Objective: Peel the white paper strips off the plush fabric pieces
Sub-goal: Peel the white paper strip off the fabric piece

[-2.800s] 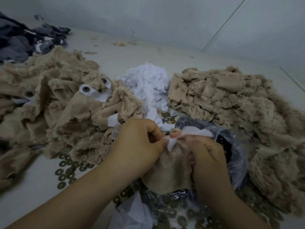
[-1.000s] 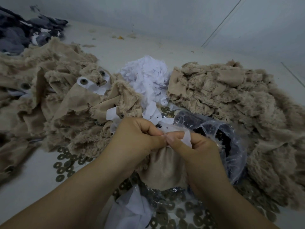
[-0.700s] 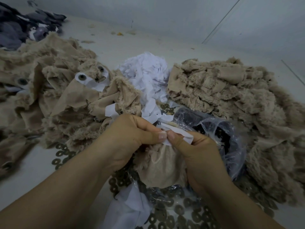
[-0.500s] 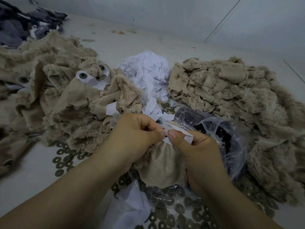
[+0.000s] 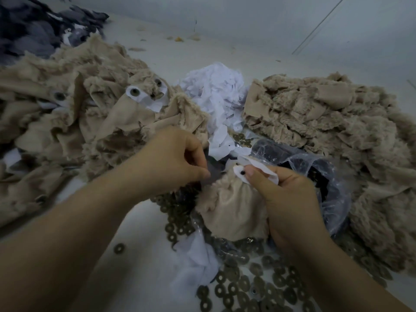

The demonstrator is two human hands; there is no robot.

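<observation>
The left hand has pulled away from the pinch, fingers curled, apparently empty. The right hand pinches the strip against the plush piece over the counter; peel looks nearly done.

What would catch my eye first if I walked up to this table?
Two big heaps of tan plush fabric, left and right, with a mound of white paper strips between them. In front, the right hand pinches a white strip on a tan plush piece, the left hand beside it. Dark ring washers litter the near table.
</observation>
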